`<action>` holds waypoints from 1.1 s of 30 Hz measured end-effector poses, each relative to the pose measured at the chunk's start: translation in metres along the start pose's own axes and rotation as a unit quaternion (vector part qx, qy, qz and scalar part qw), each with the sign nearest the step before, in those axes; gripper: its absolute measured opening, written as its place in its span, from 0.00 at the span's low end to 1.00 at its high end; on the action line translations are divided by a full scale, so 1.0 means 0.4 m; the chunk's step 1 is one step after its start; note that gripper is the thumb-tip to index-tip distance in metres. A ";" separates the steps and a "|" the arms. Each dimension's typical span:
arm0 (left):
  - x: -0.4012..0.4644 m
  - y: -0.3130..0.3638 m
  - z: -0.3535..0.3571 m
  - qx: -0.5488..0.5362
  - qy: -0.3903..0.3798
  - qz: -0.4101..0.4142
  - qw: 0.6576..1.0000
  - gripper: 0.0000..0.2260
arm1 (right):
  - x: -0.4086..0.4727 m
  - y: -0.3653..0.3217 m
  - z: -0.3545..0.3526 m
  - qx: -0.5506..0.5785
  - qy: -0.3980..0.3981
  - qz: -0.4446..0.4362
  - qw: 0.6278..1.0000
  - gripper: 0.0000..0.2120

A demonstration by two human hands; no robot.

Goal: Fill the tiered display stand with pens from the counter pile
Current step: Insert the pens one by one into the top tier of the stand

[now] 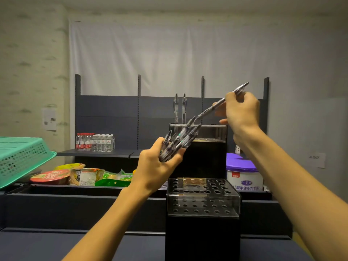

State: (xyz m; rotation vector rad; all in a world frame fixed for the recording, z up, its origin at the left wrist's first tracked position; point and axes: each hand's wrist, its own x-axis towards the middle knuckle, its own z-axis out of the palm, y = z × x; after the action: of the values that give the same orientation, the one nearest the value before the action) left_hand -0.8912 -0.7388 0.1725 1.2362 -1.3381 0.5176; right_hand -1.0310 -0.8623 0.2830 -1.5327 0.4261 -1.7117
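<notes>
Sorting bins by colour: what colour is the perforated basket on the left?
Green, a minty teal; the basket shows clearly in the head view.

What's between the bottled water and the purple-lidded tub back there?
In the head view, the left hand gripping a bundle of pens crosses between the water bottles and the purple-lidded tub.

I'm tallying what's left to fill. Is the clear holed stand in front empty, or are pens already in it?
Empty. Every hole in the clear stand shows open, with no pen standing in it.
</notes>
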 end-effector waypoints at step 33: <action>-0.015 -0.031 0.019 0.049 0.041 0.118 0.991 0.12 | 0.060 0.015 0.111 -0.324 -0.235 -0.033 0.916 0.14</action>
State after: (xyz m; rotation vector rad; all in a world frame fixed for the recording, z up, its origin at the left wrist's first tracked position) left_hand -0.8854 -0.7477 0.1610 1.1291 -1.4099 0.8018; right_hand -0.9864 -0.8728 0.3046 -2.3831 0.7344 -1.2274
